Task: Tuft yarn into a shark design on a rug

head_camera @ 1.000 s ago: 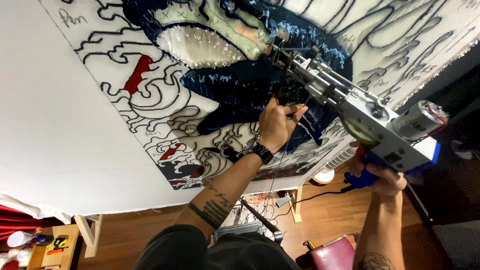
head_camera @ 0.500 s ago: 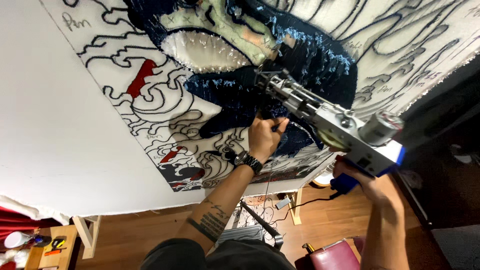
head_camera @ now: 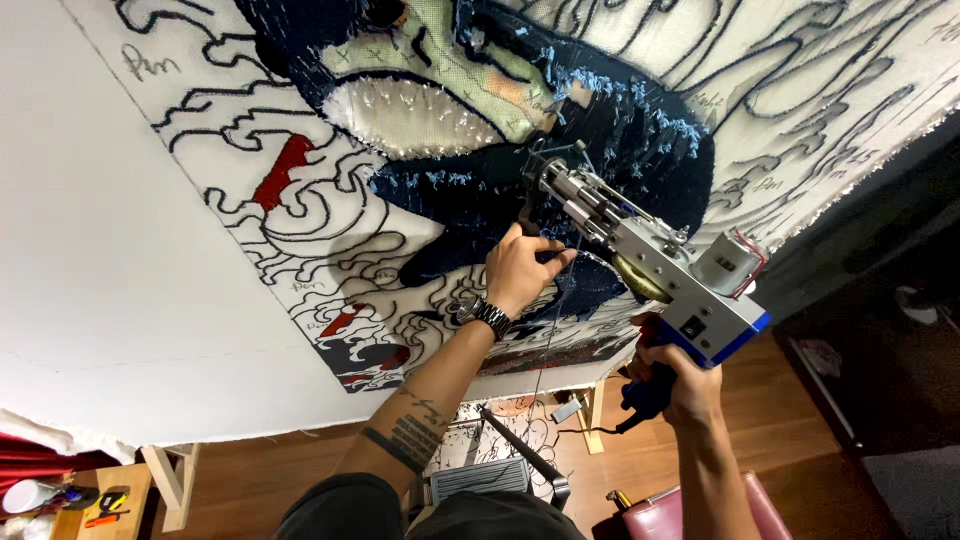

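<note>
The left hand closes on the front handle of the tufting gun, steadying its nose against the stretched cloth. Behind and below that hold, the right hand wraps the rear grip, bearing the weight.

A brown wooden floor ran below. A maroon padded seat stood at the lower edge, a grey slatted box beside it. A pale wooden frame leg stood left, near small coloured tools.
</note>
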